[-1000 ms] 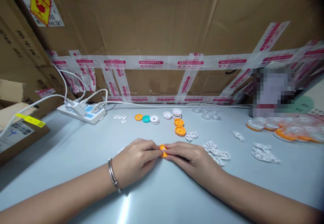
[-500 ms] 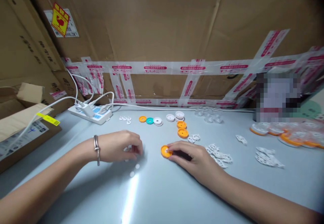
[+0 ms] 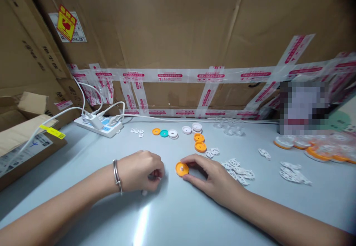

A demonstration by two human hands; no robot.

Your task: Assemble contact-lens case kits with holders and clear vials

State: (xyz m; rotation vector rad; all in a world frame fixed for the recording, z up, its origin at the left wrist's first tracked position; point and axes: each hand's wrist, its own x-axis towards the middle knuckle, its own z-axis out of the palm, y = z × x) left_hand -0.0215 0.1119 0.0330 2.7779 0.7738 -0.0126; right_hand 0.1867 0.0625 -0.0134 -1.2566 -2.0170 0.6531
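the orange disc (image 3: pixel 182 169) lies flat on the grey surface (image 3: pixel 178 216), between the two hands. the right hand (image 3: pixel 211 175) pinches its rim with thumb and fingertips. just beside it, the left hand (image 3: pixel 140 170) is curled, fingertips pressed together on a small white piece (image 3: pixel 158 178). two more orange discs (image 3: pixel 200 146) sit behind.
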